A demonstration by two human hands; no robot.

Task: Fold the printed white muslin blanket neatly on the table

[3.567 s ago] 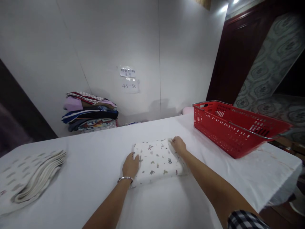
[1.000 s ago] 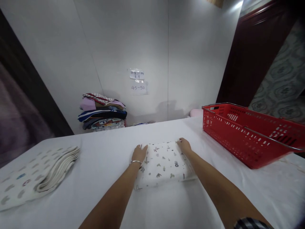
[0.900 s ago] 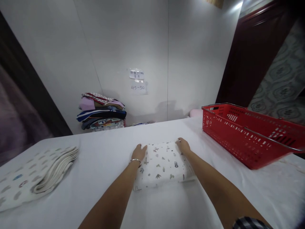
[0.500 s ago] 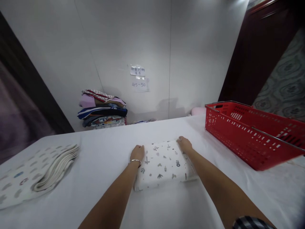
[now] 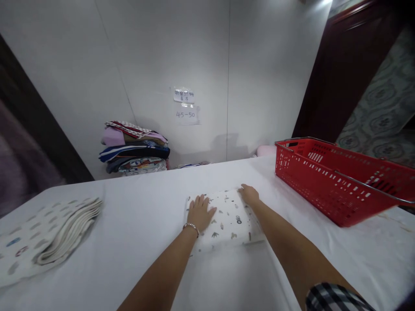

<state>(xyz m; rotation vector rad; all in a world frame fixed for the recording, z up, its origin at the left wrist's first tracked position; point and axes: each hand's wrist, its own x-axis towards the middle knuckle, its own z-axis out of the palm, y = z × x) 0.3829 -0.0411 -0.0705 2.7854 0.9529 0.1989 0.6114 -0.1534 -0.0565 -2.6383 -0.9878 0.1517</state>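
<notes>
From the head camera, looking down over both forearms, a folded white cloth with small printed figures [image 5: 228, 216] lies flat near the middle of the table [image 5: 136, 224], which is covered in white. The left hand [image 5: 200, 211] rests palm down on the cloth's left part, its fingers [image 5: 201, 200] spread apart and lying flat on the fabric, not gripping anything. A thin bracelet [image 5: 191, 225] circles that wrist. The right hand [image 5: 249, 194] sits at the cloth's far right corner, touching it; its fingers are curled close together at the edge, but I cannot tell whether they pinch the fabric or merely press on it. A checked sleeve [image 5: 333, 298] shows at the bottom right.

On the right of the table stands a red plastic basket [image 5: 327, 185] with a metal handle lying along its rim, well apart from the cloth. On the left of the table lies a stack of similar printed cloths [image 5: 48, 235], fanned at its edges, also well apart from the hands. Beyond the table's far edge, against the white wall, sits a pile of coloured folded fabrics [image 5: 134, 149]. Two small paper notes [image 5: 184, 106] are stuck on the wall above; the lower reads 45-50. A pale pink object [image 5: 266, 150] shows just behind the basket's far corner.
</notes>
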